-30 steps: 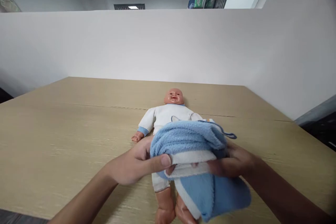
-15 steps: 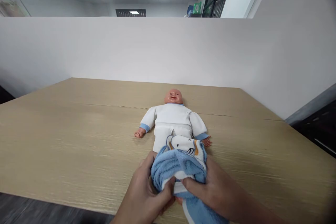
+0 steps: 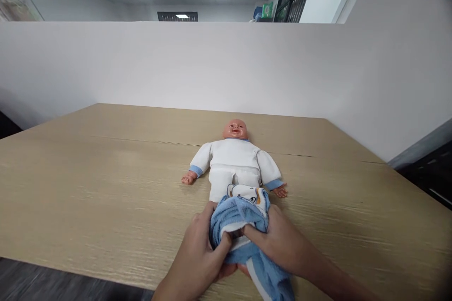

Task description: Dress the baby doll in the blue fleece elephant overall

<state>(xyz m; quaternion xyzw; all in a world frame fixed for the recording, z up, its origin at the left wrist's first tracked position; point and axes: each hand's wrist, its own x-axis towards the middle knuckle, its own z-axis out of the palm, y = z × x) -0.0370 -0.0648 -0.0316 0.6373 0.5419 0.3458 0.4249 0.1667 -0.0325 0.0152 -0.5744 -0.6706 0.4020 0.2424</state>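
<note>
A baby doll (image 3: 235, 155) in white clothes with blue cuffs lies on its back on the table, head away from me. A blue terry towel (image 3: 240, 211) with white edging and a printed cartoon face is bunched around its lower legs. My left hand (image 3: 203, 240) grips the towel's left side, thumb at the white edge. Opposite it, my right hand (image 3: 280, 237) holds the right side, its thumb tucked into a fold. One end of the towel hangs toward me. The doll's feet (image 3: 228, 270) peek out below; its shins are hidden.
The wood-grain table (image 3: 106, 188) spreads widely on both sides, with its front edge at lower left. A white wall (image 3: 212, 66) stands behind it. Dark furniture (image 3: 431, 183) is beside the table at right.
Both thumbs have shifted at the towel's near edge, and a gap has opened between its folds. My right hand has moved slightly left, drawing the towel's right side inward.
</note>
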